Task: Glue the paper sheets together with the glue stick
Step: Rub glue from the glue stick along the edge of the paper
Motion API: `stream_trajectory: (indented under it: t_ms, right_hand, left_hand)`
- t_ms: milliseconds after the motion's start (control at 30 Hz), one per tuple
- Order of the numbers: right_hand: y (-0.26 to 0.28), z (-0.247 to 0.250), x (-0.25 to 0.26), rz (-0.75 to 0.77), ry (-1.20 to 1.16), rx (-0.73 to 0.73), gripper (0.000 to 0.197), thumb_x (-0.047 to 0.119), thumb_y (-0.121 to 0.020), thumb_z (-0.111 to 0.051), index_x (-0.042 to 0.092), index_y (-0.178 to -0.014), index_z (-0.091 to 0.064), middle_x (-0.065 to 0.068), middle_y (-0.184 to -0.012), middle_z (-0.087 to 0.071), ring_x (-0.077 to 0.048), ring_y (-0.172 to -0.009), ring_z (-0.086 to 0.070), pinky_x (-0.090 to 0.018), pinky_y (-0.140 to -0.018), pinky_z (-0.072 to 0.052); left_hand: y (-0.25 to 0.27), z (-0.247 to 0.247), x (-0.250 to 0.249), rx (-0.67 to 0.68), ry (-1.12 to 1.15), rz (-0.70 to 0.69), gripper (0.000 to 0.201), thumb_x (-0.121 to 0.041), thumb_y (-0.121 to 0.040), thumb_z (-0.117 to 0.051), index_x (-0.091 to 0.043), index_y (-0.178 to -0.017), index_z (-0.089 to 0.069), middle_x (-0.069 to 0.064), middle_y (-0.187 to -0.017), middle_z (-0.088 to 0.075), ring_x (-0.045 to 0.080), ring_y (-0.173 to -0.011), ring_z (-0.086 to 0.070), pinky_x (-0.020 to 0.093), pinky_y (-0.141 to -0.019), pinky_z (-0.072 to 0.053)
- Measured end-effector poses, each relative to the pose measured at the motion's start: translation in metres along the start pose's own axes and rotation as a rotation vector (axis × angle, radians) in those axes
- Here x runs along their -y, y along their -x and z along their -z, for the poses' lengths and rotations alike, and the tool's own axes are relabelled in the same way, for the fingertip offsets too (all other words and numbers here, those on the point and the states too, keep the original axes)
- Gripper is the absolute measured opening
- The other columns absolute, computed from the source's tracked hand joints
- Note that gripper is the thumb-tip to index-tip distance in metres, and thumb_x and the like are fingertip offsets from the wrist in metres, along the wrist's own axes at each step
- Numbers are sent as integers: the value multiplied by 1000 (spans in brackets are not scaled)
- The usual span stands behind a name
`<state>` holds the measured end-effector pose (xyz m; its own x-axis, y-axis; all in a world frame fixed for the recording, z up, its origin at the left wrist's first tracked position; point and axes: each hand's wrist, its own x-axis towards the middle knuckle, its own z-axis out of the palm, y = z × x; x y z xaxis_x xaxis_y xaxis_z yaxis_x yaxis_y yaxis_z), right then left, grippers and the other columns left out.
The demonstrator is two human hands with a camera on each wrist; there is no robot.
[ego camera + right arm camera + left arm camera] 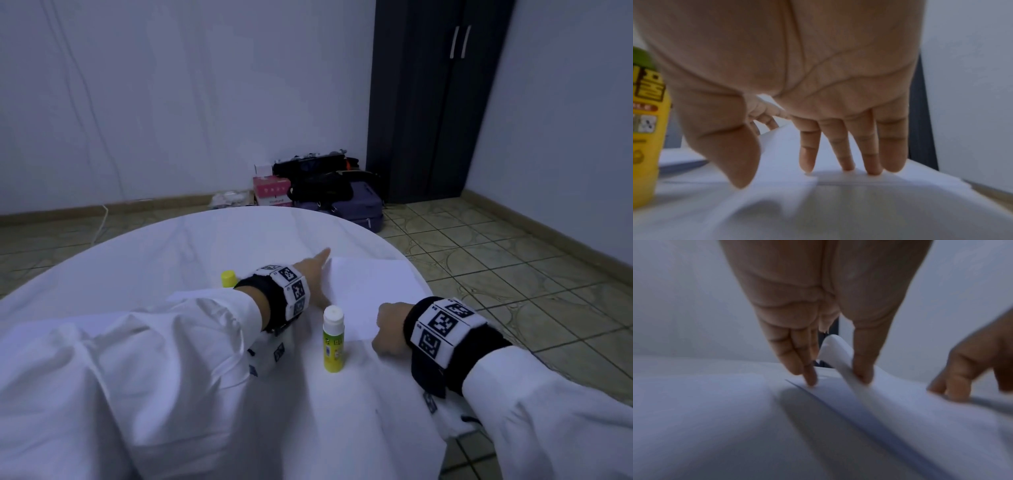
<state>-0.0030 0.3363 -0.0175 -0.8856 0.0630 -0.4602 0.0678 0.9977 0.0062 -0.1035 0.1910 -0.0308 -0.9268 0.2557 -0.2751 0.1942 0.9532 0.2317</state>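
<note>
White paper sheets (373,291) lie on the right side of the table, close to its edge. My left hand (317,263) reaches to their far left corner. In the left wrist view a straight fingertip (809,378) presses the lower sheet, and the thumb (863,373) rests against the curled-up edge of the upper sheet (834,352). My right hand (390,329) is at the near edge of the paper, its fingertips (847,165) pressing down on it. The yellow glue stick (333,342) stands upright between my wrists, white top showing. Neither hand touches it.
A yellow cap (228,278) lies on the white tablecloth (171,250) behind my left wrist. The round table's right edge (423,284) runs beside the paper. On the tiled floor beyond are bags (329,185), a pink box (272,192) and a dark wardrobe (435,102).
</note>
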Motion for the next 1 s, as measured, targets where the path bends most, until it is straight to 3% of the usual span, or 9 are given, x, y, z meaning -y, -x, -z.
stream_trajectory:
  t_ms: [100, 200, 267, 367, 533, 667, 833, 900, 1000]
  right_hand:
    - [0, -1, -1, -1, -160, 34, 72, 32, -79, -68, 12, -139, -33, -8, -132, -49, -26, -114, -53, -38, -95, -47]
    - [9, -3, 1, 138, -372, 67, 95, 42, -72, -76, 28, -148, -21, -1, -148, -33, -24, -129, -41, -39, -104, -39]
    - [19, -7, 9, 240, -456, 56, 76, 42, -76, -73, 32, -141, -36, 1, -143, -40, -20, -127, -44, -34, -103, -37]
    - [31, -14, 22, 253, -509, -42, 44, 37, -84, -66, 25, -125, -57, 0, -126, -54, -18, -113, -52, -28, -92, -39]
    - [55, -15, 30, 240, -692, -190, 14, 27, -89, -54, 14, -84, -55, -7, -92, -62, -23, -85, -57, -29, -70, -42]
    - [66, -11, 38, 197, -895, -161, 12, 24, -93, -41, 12, -95, -43, -12, -82, -61, -25, -62, -58, -24, -51, -37]
    - [71, -14, 62, 154, -845, -215, 31, 26, -92, -47, 17, -115, -29, -6, -73, -53, -18, -52, -45, -23, -46, -36]
    - [74, -14, 75, 210, -815, -267, 30, 25, -90, -53, 17, -114, -36, -6, -77, -54, -17, -53, -47, -23, -46, -34]
    - [80, -11, 96, 326, -820, -347, 24, 24, -82, -67, 18, -102, -56, -4, -83, -58, -17, -59, -52, -24, -51, -38]
  left_hand:
    - [4, 10, 2, -104, 251, 11, 107, -11, -79, -74, -33, -152, 0, 12, -144, -37, 33, -114, -56, 43, -90, -52]
    - [19, 10, 5, -151, 496, 83, 78, 4, -82, -66, -31, -145, -35, 16, -128, -50, 26, -77, -66, 33, -67, -58]
    - [31, 10, 8, -132, 632, 98, 51, 8, -85, -61, -17, -128, -56, 17, -122, -58, 24, -76, -63, 28, -66, -57]
    - [49, 9, 20, -129, 713, 113, 37, 12, -88, -56, -5, -119, -65, 17, -121, -62, 24, -82, -61, 24, -74, -54]
    - [106, 6, 60, -162, 664, 138, 33, 6, -87, -58, -11, -113, -69, 7, -106, -65, 11, -60, -60, 10, -51, -51]
    - [164, -8, 94, -65, 528, 147, 33, -3, -85, -63, -20, -113, -69, -2, -99, -65, 6, -52, -60, 9, -52, -50]
    - [222, -34, 124, 114, 292, 181, 45, -19, -75, -78, -32, -117, -65, -7, -66, -60, 6, -50, -56, 14, -55, -45]
    - [236, -39, 129, 152, 192, 190, 54, -22, -76, -79, -30, -125, -58, -3, -73, -59, 12, -64, -56, 17, -51, -40]
    - [247, -44, 137, 101, 54, 168, 67, -30, -75, -80, -26, -134, -50, 0, -132, -42, 18, -97, -60, 22, -74, -49]
